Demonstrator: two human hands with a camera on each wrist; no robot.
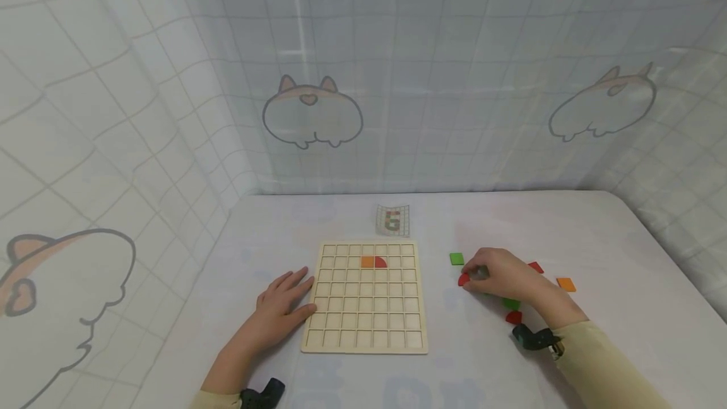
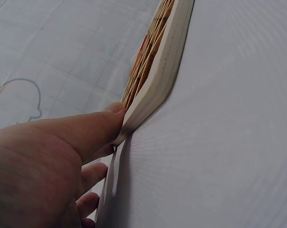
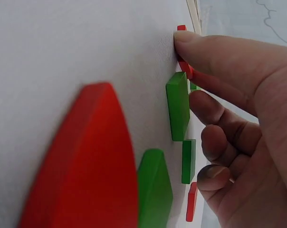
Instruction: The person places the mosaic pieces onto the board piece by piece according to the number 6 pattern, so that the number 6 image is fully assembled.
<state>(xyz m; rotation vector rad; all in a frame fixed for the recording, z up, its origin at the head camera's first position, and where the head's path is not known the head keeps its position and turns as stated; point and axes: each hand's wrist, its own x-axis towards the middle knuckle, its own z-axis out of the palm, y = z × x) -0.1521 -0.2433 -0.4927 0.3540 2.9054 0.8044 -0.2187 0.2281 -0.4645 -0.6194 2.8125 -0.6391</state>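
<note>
Red piece (image 1: pixel 463 279) in the head view, right of the gridded board (image 1: pixel 363 351), pinched between thumb and fingers of a right hand (image 1: pixel 502 276), close to the desk (image 1: pixel 466 339). A left hand (image 1: pixel 276 311), fingers apart, rests at the board's left edge.

Left wrist view: the thumb touches the board's rim.

Right wrist view: thumb and finger clamp the red piece; a green block (image 3: pixel 179 107) stands just beside.

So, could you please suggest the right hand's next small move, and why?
Probably lift the red piece toward the grid board: the right hand pinches it, the left hand touches the grid board's edge, and many cells there are empty.
</note>
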